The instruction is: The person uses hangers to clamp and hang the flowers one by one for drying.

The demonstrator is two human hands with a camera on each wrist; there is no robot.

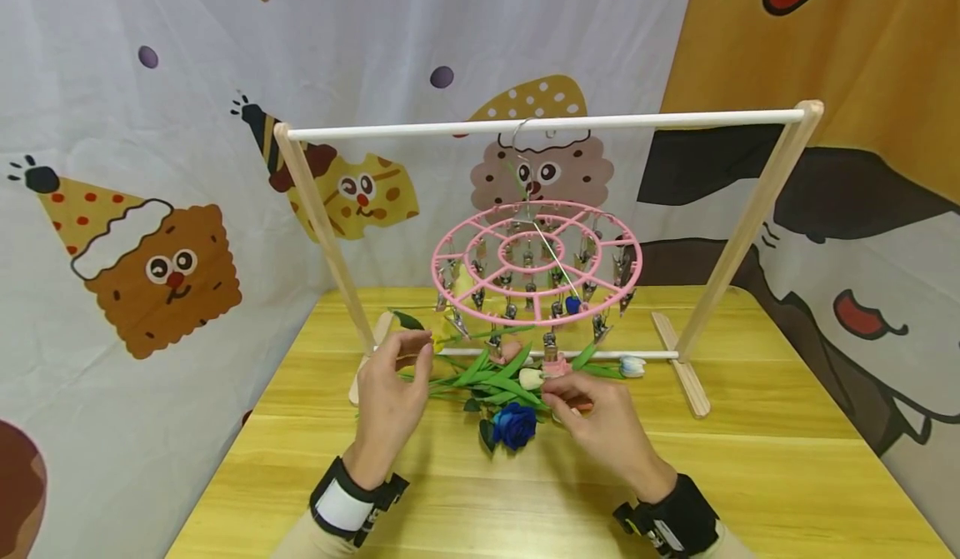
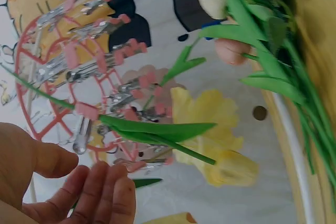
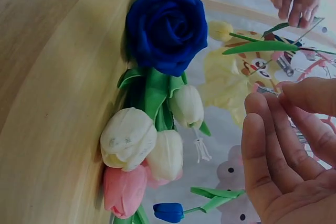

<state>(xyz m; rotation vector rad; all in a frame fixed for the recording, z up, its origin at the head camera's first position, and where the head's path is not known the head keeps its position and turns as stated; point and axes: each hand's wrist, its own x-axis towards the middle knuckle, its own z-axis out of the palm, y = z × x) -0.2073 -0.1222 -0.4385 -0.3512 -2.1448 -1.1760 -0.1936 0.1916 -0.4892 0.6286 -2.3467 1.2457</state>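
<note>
My left hand (image 1: 393, 401) is left of the pink clip hanger (image 1: 537, 321), its fingers loosely bent and nothing held between them. Close by, a yellow tulip (image 2: 236, 169) hangs head down, its green stem pinched in a pink-tipped metal clip (image 2: 86, 110). A larger pale yellow flower (image 2: 202, 114) hangs beside it. My right hand (image 1: 603, 426) is at the hanger's front, thumb and fingertips close together at a metal clip (image 3: 266, 90); whether they pinch it cannot be told. A small blue tulip (image 3: 168, 212) also hangs from the hanger.
Below the hanger, a blue rose (image 1: 514, 426), white tulips (image 3: 128, 139) and pink tulips (image 3: 124, 190) lie with green stems on the wooden table (image 1: 487, 509). A stand with a white rail (image 1: 420, 131) and wooden legs (image 1: 738, 234) carries the hanger. A printed cloth hangs behind.
</note>
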